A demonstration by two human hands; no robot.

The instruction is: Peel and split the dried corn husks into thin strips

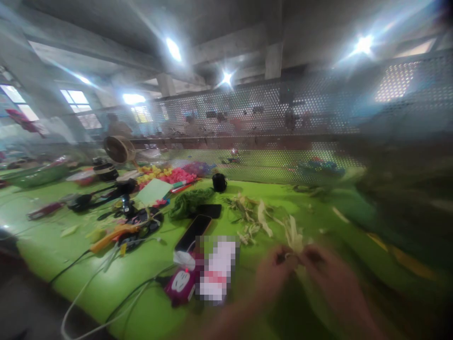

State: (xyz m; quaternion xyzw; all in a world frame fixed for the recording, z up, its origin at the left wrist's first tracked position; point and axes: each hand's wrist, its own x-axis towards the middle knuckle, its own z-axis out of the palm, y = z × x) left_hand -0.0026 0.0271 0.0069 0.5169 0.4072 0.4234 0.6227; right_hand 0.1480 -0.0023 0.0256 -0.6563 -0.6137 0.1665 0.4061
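Both hands are close together over the green table (141, 293) at the lower right. My left hand (274, 269) is closed, its fingers pinching a pale yellow, husk-like strip (293, 233). My right hand (327, 269) grips the same strip from the other side, also closed. The strip's frayed end stands up between the hands, and a paler length hangs below them. Motion blur hides the fingertips in part. Just beyond lies a loose heap of similar pale strips (260, 215).
Phones (194, 232), a purple tissue pack (182, 283) and a blurred-out white item (219, 269) lie left of the hands. Farther left are an orange-handled tool (113, 236) and trailing cables (71, 302). A perforated metal screen (230, 123) runs behind; a dark green mass (406, 203) rises at right.
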